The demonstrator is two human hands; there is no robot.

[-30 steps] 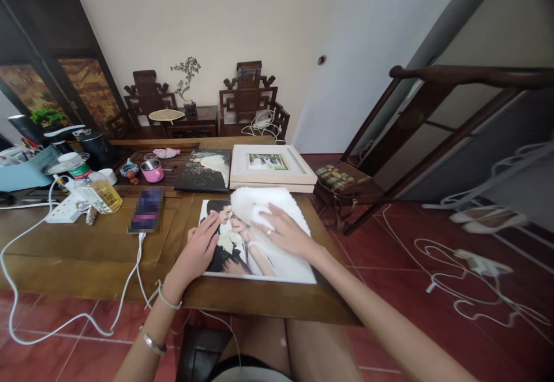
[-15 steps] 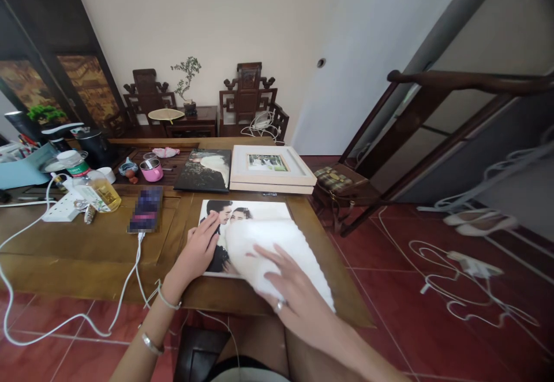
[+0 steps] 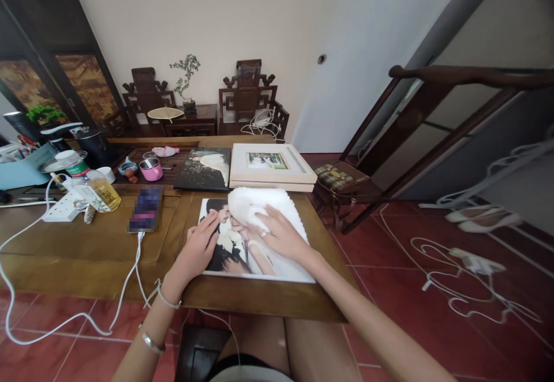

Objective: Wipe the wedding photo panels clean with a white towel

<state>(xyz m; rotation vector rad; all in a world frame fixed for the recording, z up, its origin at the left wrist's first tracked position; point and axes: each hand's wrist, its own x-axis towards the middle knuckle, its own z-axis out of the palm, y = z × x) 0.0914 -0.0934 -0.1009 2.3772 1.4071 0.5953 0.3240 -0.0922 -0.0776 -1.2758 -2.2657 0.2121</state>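
A large photo print point(image 3: 225, 252) lies flat near the front edge of the wooden table point(image 3: 86, 243). My left hand point(image 3: 199, 249) rests flat on the print's left edge, fingers stretched out. My right hand point(image 3: 279, 233) presses a white cloth point(image 3: 259, 203) onto the upper middle of the print, fingers spread over the cloth. The cloth covers the print's top right part.
Behind the print lie a dark photo album point(image 3: 205, 168) and a cream framed picture point(image 3: 269, 165). A phone point(image 3: 146, 209) on a white cable, a power strip point(image 3: 64, 208), an oil bottle point(image 3: 93, 188) and a pink cup point(image 3: 151, 169) sit to the left. Cables trail on the red tile floor point(image 3: 459, 272) at right.
My right hand swept the cloth down toward the print's near right corner, then back up to the upper middle. My left hand stayed on the print's left edge.
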